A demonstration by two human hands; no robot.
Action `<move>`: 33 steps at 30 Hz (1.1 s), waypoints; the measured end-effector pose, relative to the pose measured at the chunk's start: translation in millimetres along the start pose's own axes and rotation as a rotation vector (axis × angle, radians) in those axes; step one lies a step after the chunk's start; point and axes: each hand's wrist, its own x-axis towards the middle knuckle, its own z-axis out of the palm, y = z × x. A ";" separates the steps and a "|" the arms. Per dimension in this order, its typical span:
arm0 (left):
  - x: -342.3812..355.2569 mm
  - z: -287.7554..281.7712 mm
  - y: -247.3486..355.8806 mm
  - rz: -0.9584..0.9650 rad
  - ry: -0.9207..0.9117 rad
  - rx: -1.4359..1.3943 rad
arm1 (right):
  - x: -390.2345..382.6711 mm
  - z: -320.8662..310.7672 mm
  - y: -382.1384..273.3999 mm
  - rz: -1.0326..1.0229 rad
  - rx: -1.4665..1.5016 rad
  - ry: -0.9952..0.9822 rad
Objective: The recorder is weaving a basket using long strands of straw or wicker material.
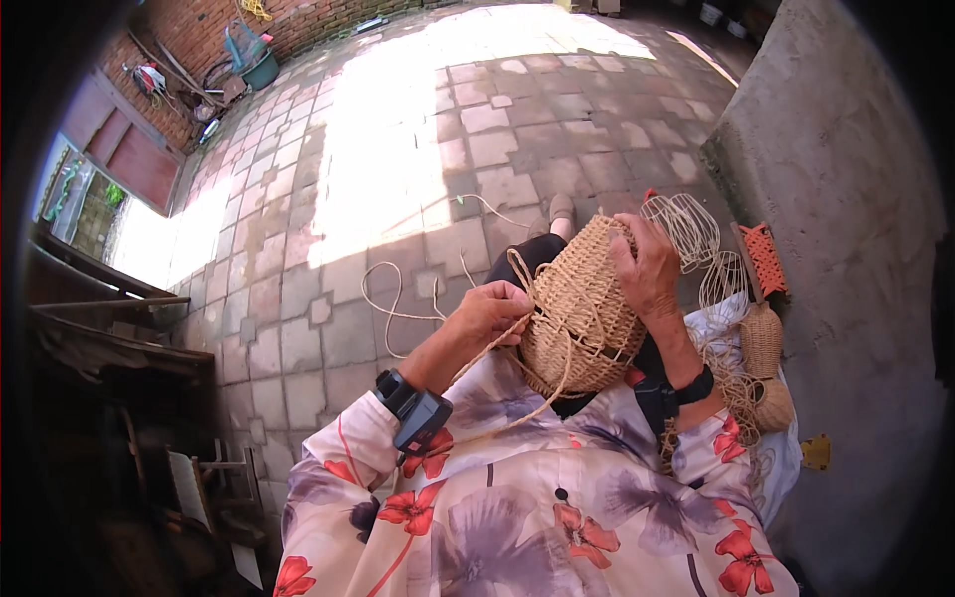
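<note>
A tan woven basket rests on my lap, tilted, with its weave of twisted cord facing up. My left hand is closed in a pinch on a strand of cord at the basket's left side. From there one loose length loops down over my shirt, and a small loop stands up above my fingers. My right hand grips the basket's upper right edge, the thumb on the near side and the fingers curled over the rim. Part of the basket's right side is hidden behind that hand.
Loose cord trails over the paving at left. Right of me lie a wire-like coil, tangled cord, another woven piece and an orange woven seat beside a concrete wall. Dark wooden furniture stands at left.
</note>
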 end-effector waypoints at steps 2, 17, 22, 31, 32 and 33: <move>-0.2 1.4 -0.8 0.005 0.035 0.031 | -1.6 0.0 0.0 -0.004 -0.001 0.004; -2.9 12.6 1.1 0.098 0.168 0.257 | 3.1 -4.2 -7.1 -0.054 -0.042 0.040; 11.1 20.0 -6.8 0.077 0.349 0.533 | 2.6 -3.5 -7.1 -0.085 -0.058 0.081; 28.6 11.8 -18.4 0.503 0.401 1.058 | 4.2 0.8 -8.5 -0.114 -0.063 0.093; 28.7 9.7 -19.5 0.508 0.400 1.058 | 7.9 1.9 -6.1 -0.116 -0.065 0.097; 18.3 18.0 -11.7 0.491 0.381 1.041 | 10.9 2.7 0.1 -0.044 0.012 0.073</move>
